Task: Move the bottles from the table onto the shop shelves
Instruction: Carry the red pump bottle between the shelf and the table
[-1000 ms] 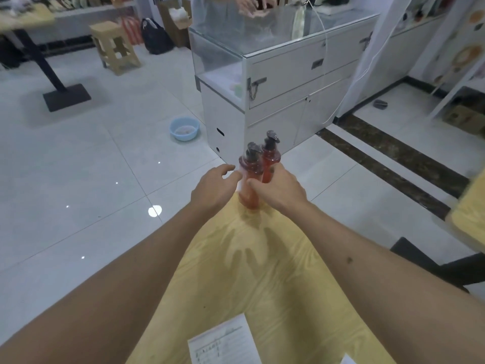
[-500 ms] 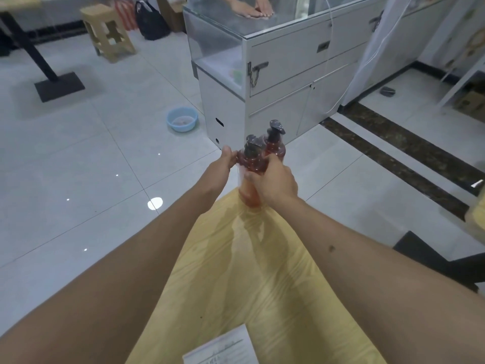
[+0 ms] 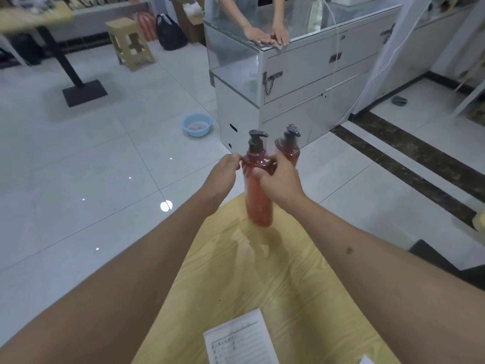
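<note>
Now lifting two bottles off the table (image 3: 262, 271).
Right hand (image 3: 279, 179) grasps the near bottle (image 3: 258, 195); left hand (image 3: 223, 177) pinches its shoulder at nine o'clock, steadying; far bottle (image 3: 288, 151) at one o'clock.

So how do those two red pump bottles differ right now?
The near bottle shows nearly whole, both hands on its shoulder; the far bottle shows only its top behind the right hand. The near one's nozzle points right, the far one's toward the camera. Both have reddish bodies and dark pumps.
</note>
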The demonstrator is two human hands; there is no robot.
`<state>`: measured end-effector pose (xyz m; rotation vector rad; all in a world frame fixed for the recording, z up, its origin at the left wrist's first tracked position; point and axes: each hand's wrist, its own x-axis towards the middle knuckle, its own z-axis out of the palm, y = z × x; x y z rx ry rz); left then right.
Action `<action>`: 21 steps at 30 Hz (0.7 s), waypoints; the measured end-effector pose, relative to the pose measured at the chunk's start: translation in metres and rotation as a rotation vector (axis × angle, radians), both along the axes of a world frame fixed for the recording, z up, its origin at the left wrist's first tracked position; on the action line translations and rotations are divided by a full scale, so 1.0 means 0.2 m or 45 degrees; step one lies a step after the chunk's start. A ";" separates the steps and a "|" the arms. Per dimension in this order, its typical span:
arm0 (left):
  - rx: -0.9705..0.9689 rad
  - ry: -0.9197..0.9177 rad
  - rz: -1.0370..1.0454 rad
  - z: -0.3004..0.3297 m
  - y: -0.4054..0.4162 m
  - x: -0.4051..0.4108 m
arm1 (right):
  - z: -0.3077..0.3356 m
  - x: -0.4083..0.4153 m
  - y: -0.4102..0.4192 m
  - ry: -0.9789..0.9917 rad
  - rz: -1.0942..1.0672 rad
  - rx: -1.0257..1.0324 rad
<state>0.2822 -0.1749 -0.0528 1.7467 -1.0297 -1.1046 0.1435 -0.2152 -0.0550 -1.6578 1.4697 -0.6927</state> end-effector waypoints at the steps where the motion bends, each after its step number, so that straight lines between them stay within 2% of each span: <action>1: -0.013 -0.008 0.010 0.03 0.03 0.02 | 0.03 0.01 0.03 -0.017 0.010 -0.007; 16: -0.252 -0.070 0.098 0.71 0.77 0.19 | 0.76 0.16 0.66 -0.444 0.189 -0.059; 21: -0.416 -0.089 0.289 0.96 1.07 0.23 | 1.04 0.25 0.95 -0.516 0.217 -0.154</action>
